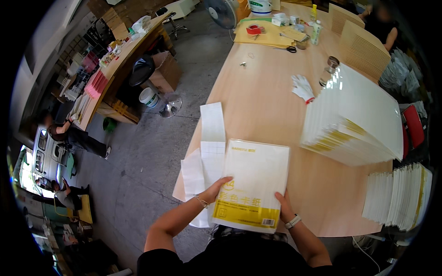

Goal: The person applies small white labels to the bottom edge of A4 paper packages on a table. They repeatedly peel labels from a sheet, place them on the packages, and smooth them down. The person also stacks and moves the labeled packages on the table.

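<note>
I hold a flat pack of paper (254, 181) in clear wrap, white with a yellow band along its near edge, over the near end of a long wooden table (258, 101). My left hand (216, 188) grips its left edge. Gripping the pack's lower right edge is my right hand (284, 204), with a watch on that wrist. White label sheets (207, 142) lie just left of the pack, hanging over the table's edge.
A tall slanted stack of the same packs (354, 119) stands to the right, with another stack (400, 195) nearer. A white glove (302, 86), a glass jar (329, 69), scissors (290, 48), tape (253, 30) and envelopes sit farther up. A fan (221, 11) stands beyond.
</note>
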`<move>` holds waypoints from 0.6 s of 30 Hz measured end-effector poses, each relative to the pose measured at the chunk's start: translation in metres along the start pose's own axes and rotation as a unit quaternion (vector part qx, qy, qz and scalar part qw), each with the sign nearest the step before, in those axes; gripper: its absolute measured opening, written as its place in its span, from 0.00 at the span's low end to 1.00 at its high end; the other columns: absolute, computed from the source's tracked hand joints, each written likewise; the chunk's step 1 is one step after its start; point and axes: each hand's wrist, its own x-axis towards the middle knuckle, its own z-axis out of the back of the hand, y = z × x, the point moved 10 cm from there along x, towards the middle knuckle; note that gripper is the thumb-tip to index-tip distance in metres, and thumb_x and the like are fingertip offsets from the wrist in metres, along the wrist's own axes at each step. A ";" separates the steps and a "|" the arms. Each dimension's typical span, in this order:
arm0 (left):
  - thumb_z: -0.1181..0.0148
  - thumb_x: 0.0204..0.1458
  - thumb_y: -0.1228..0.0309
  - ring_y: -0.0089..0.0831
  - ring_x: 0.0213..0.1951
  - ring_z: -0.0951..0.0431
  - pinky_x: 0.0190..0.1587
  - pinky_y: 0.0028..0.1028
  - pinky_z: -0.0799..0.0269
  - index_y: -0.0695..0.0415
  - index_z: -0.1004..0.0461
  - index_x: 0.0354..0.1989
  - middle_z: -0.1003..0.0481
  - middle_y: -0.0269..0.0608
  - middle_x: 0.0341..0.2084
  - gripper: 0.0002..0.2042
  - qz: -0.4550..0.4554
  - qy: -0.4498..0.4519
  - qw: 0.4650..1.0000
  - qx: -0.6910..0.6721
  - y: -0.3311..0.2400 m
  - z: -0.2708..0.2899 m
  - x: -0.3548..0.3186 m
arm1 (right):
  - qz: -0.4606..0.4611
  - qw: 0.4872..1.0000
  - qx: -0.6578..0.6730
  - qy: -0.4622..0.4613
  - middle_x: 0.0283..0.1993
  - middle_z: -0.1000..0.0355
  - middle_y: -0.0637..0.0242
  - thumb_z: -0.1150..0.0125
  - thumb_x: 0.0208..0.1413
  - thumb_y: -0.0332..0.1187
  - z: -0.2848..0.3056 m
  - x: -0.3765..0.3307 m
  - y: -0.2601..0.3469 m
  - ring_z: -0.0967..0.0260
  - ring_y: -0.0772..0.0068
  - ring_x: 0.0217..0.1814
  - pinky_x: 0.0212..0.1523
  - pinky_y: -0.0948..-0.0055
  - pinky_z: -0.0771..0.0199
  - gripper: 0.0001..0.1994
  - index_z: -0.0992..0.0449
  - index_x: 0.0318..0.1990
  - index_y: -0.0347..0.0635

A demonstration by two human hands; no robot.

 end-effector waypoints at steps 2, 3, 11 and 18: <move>0.52 0.51 0.58 0.29 0.40 0.27 0.44 0.27 0.31 0.62 0.34 0.45 0.28 0.42 0.40 0.20 -0.005 0.018 1.000 -0.007 -0.003 0.004 0.002 | -0.013 1.000 0.017 -0.016 0.55 0.46 0.58 0.49 0.50 0.33 -0.008 0.000 0.002 0.44 0.65 0.54 0.50 0.67 0.38 0.31 0.55 0.59 0.39; 0.52 0.51 0.58 0.28 0.40 0.27 0.44 0.26 0.31 0.62 0.34 0.46 0.28 0.41 0.39 0.20 -0.001 0.036 0.999 -0.008 -0.007 0.006 0.001 | -0.007 1.000 0.013 -0.021 0.55 0.45 0.58 0.48 0.50 0.34 -0.010 0.003 0.000 0.44 0.65 0.54 0.50 0.68 0.37 0.31 0.54 0.59 0.40; 0.50 0.50 0.58 0.34 0.61 0.54 0.59 0.29 0.55 0.61 0.57 0.60 0.54 0.47 0.60 0.34 -0.090 -0.041 0.995 0.021 -0.022 0.040 0.000 | -0.020 0.995 -0.098 -0.011 0.54 0.42 0.60 0.46 0.49 0.44 -0.006 -0.003 0.009 0.42 0.68 0.53 0.51 0.70 0.39 0.31 0.48 0.56 0.37; 0.40 0.38 0.68 0.45 0.61 0.54 0.57 0.47 0.55 0.54 0.47 0.57 0.55 0.50 0.59 0.34 -0.363 -0.019 0.725 0.584 -0.013 0.108 -0.169 | 0.091 0.962 -0.137 -0.219 0.58 0.46 0.66 0.67 0.59 0.48 0.044 -0.031 0.036 0.52 0.75 0.59 0.55 0.68 0.48 0.25 0.46 0.57 0.42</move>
